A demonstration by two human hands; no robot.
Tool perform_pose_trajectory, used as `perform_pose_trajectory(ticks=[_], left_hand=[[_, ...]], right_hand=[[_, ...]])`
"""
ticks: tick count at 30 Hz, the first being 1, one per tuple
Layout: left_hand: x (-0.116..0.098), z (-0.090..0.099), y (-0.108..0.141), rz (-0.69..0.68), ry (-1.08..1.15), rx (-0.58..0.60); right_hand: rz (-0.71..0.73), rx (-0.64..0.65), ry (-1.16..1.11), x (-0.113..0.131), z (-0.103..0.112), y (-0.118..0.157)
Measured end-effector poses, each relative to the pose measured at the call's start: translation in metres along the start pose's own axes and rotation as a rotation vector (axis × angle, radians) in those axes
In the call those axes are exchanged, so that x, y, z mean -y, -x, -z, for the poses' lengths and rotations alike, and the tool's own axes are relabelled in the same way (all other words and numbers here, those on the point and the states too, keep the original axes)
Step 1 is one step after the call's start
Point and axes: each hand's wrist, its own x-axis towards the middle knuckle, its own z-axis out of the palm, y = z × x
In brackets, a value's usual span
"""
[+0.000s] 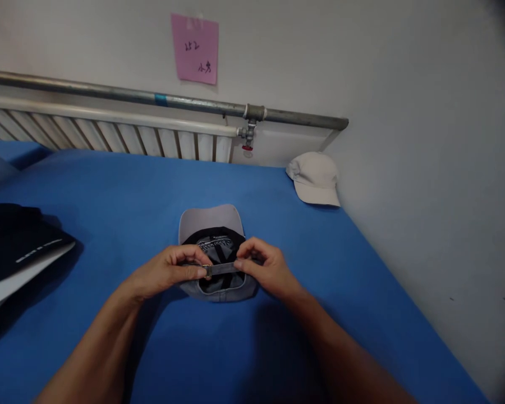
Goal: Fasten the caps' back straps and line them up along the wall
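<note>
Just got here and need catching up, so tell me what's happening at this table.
A person's left hand pinches the buckle on a gray cap, while the right hand holds the other end of its strap. The cap sits upside down on the blue surface; a pale cap lies by the wall.

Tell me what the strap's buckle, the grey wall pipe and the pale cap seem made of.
Buckle: probably metal, brass-toned, thin-framed.
Wall pipe: bare metal, likely steel, its grey surface dull and patchy with faint highlights.
Pale cap: matte fabric, soft folds at its side; cotton or synthetic, I can't tell.
</note>
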Motion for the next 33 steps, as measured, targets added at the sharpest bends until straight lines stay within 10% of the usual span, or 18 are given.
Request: perform_pose_trajectory(ticks=[23,28,33], left_hand=[[-0.002,0.010,0.009,0.002,-0.079,0.020],[0.003,0.015,0.003,-0.131,0.065,-0.421],[0.016,0.026,-0.009,-0.090,-0.105,-0.844]], right_hand=[[-0.127,0.037,-0.175,-0.001,0.006,-0.001],[-0.140,0.070,-0.165,0.004,0.007,-0.001],[-0.091,-0.253,-0.021,-0.005,0.009,-0.007]])
